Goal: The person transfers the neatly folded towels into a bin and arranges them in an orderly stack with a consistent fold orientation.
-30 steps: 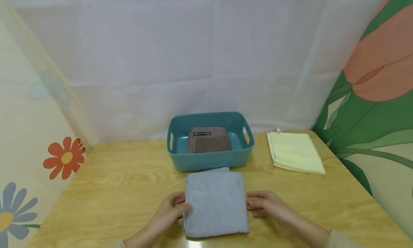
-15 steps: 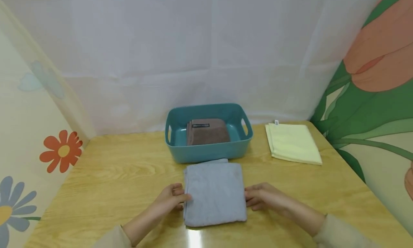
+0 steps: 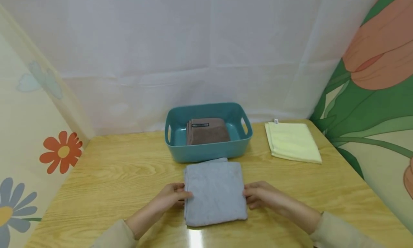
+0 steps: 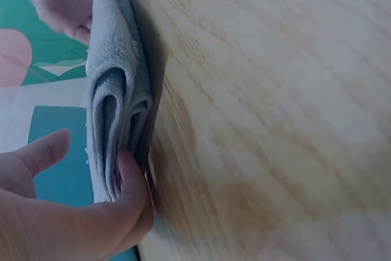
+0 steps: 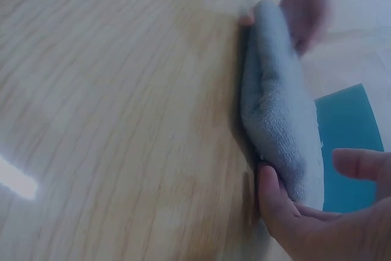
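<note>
A folded grey-blue towel [image 3: 215,194] lies on the table in front of the teal basket. At its left edge is my left hand [image 3: 169,197]; in the left wrist view its fingertips [image 4: 128,169] touch the layered folds, while the thumb stands apart from the cloth. My right hand [image 3: 262,195] is at the opposite edge. Its fingertips [image 5: 269,181] touch the towel's lower side in the right wrist view, with the thumb raised away. Neither thumb presses on the towel in the wrist views.
Behind the towel stands the teal basket [image 3: 209,151], holding a folded brown towel [image 3: 209,132] with a dark label. A folded yellow towel [image 3: 293,142] with a white tag lies at the back right of the wooden table [image 3: 129,169]. White sheeting [image 3: 138,43] hangs behind.
My right hand has moved in from slightly apart to touch the towel's right edge. My left hand stays at the left edge. The head view has tilted down, then settled.
</note>
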`<act>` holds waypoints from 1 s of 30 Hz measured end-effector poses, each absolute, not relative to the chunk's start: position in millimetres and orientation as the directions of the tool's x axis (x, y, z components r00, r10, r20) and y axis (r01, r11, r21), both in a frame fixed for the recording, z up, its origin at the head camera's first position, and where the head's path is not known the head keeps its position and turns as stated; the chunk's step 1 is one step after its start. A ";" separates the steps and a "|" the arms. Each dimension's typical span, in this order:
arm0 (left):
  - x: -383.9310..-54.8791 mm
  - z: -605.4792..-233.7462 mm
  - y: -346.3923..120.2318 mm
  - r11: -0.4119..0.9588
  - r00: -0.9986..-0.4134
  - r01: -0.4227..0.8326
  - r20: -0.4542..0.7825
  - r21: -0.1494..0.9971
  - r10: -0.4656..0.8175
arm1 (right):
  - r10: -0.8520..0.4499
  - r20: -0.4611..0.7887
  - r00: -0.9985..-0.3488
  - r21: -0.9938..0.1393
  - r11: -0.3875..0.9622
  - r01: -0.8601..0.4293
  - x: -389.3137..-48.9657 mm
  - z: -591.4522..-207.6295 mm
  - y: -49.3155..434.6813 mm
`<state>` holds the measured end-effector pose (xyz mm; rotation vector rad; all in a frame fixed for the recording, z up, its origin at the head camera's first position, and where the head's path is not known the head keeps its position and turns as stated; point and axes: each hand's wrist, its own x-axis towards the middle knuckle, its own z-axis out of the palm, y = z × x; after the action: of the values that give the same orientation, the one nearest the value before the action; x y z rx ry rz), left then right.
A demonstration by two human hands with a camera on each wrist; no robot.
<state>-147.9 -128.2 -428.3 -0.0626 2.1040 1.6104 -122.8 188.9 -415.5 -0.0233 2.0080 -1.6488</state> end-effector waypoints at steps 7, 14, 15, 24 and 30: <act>-147.9 -431.5 -123.6 0.279 -0.878 -0.228 -0.321 0.933 0.354 | -0.329 -0.389 -0.861 -0.913 0.264 0.312 -125.8 -416.7 182.7; -148.0 -436.7 -117.7 0.268 -0.898 -0.191 -0.279 0.944 0.340 | -0.384 -0.362 -0.849 -0.928 0.232 0.290 -131.9 -419.4 180.3; -148.0 -436.6 -117.5 0.264 -0.899 -0.196 -0.280 0.944 0.335 | -0.387 -0.354 -0.852 -0.930 0.241 0.277 -132.6 -420.0 180.0; -150.6 -440.0 -119.7 0.262 -0.891 -0.227 -0.308 0.938 0.334 | -0.361 -0.308 -0.880 -0.934 0.291 0.208 -134.8 -424.2 174.5; -149.5 -440.4 -118.5 0.310 -0.893 -0.216 -0.316 0.926 0.322 | -0.340 -0.296 -0.893 -0.941 0.267 0.210 -134.0 -427.3 170.6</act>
<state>-149.5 -118.5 -440.4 0.0935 2.1359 1.6143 -134.0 170.6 -427.3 -0.1177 2.1003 -1.6637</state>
